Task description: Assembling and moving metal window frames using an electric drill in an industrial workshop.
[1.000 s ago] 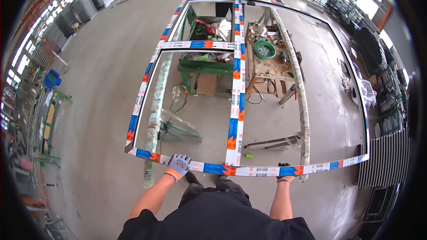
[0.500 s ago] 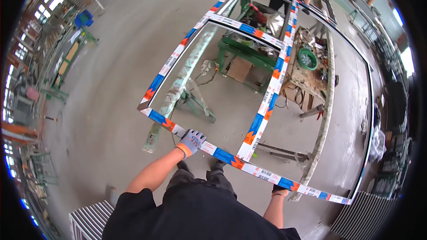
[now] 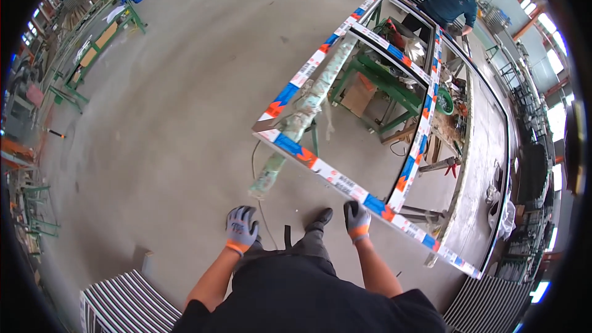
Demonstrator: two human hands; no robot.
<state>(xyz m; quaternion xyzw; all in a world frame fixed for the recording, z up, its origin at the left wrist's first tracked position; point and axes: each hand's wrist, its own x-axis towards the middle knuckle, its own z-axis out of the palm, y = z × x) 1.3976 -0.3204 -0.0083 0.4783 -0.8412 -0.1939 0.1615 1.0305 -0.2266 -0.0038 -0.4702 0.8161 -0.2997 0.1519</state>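
Observation:
A large rectangular window frame (image 3: pixel 336 179), wrapped in white, blue and orange tape, lies tilted on wrapped support bars. My left hand (image 3: pixel 242 229), in a grey glove with an orange cuff, is off the frame to the near left; its fingers are loosely bent and apart, with nothing in them. My right hand (image 3: pixel 357 222), gloved alike, is right at the frame's near bar, fingers loosely extended; whether they touch it is hard to see. At the far end stands another person (image 3: pixel 449 0) in a dark teal top and cap, with one hand near the frame's far side.
Under the frame stand a green workbench (image 3: pixel 385 89) and a cluttered wooden table with a green bowl (image 3: pixel 444 101). A wrapped support bar (image 3: pixel 268 176) sticks out at the near left. Striped stacks of profiles (image 3: pixel 126 302) lie at both near corners. A cable (image 3: pixel 262 209) runs on the floor.
My left hand has let go of the near bar and drawn back. My right hand has moved left along the bar. In view, the frame has shifted right; the other person shows more fully.

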